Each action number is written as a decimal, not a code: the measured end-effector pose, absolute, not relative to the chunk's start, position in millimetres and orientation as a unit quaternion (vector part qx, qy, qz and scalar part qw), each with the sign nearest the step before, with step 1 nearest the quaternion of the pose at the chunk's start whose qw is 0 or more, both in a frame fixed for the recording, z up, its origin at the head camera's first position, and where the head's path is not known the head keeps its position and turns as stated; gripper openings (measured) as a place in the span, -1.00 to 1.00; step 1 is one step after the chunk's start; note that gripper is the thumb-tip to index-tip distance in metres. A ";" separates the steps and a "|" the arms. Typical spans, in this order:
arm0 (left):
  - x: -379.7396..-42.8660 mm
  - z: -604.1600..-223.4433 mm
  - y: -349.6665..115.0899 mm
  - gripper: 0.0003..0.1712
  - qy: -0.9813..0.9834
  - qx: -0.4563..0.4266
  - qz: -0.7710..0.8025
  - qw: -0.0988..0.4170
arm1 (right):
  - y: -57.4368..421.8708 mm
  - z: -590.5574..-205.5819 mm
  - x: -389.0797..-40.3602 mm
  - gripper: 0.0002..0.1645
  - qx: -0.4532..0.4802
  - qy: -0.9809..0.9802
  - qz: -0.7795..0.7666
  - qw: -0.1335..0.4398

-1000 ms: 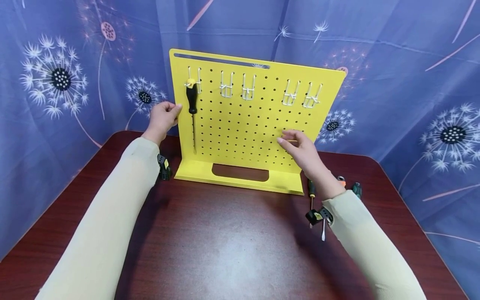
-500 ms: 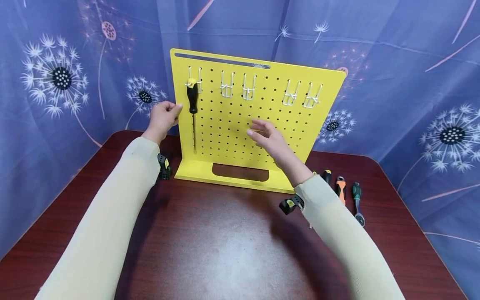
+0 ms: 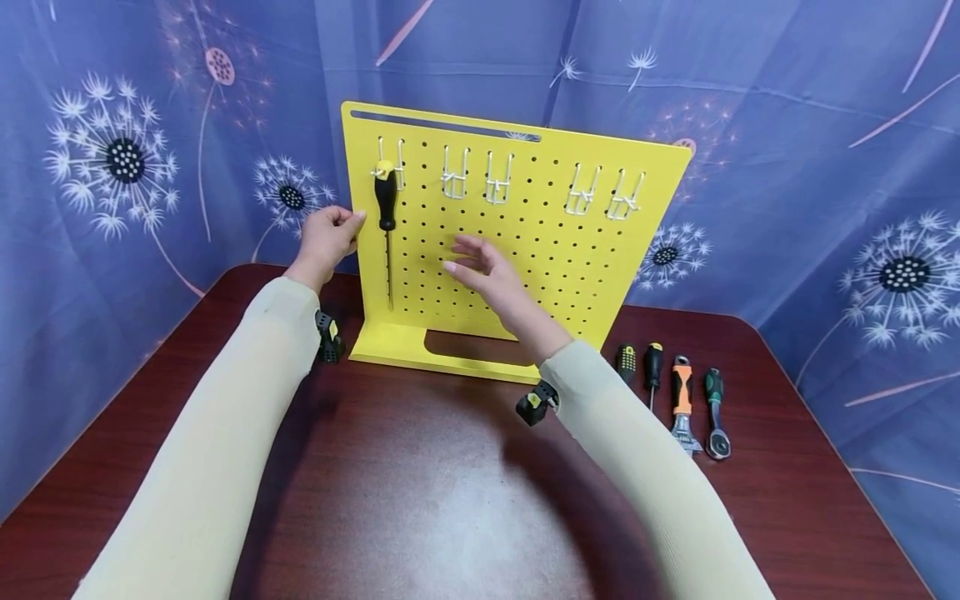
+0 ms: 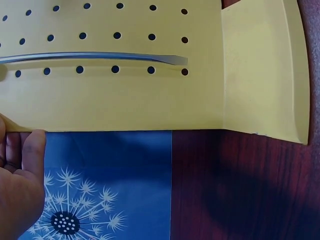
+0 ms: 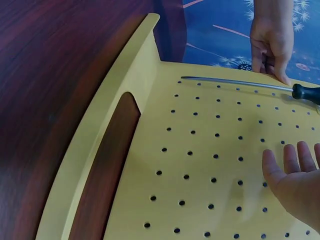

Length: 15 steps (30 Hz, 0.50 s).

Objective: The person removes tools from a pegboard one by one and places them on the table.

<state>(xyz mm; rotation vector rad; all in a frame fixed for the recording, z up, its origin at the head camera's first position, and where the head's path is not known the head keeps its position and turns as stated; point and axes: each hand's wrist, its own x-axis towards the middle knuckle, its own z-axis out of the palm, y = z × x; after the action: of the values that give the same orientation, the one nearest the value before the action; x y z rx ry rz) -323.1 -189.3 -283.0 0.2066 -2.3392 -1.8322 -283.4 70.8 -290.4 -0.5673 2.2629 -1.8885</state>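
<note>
A yellow pegboard point(image 3: 592, 267) stands upright on the table. My left hand point(image 3: 322, 242) pinches its left edge; in the left wrist view the thumb point(image 4: 34, 155) lies at the board's rim. Beside that hand, a black-and-yellow screwdriver point(image 3: 386, 200) hangs handle up from a white hook, its blade pointing down. My right hand point(image 3: 491, 279) is in front of the board's middle, right of the screwdriver, holding nothing. Its fingers are spread and slightly bent in the right wrist view. Several white wire hooks point(image 3: 498, 179) line the upper board.
On the table right of the board lie a yellow-and-black handle point(image 3: 626, 362), partly hidden by my right sleeve, a black screwdriver point(image 3: 653, 367), an orange-handled adjustable wrench point(image 3: 682, 396) and a green-handled ratchet point(image 3: 715, 408). A blue dandelion-print curtain point(image 3: 480, 50) hangs behind.
My right hand has moved left across the front of the board, from its right side to the middle, uncovering the tools on the right. My left hand stays at the board's edge.
</note>
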 end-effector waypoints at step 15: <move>-321.4 -281.9 -190.7 -0.74 -0.786 0.063 -0.611 0.075 | 37.6 -284.8 -293.1 -0.24 -0.186 0.727 -0.652 0.114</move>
<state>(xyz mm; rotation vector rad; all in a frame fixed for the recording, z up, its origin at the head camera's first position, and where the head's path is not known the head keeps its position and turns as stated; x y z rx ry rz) -321.4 -190.7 -281.9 0.1879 -2.3565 -1.8323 -293.1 37.6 -284.8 -0.5446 2.1299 -1.9102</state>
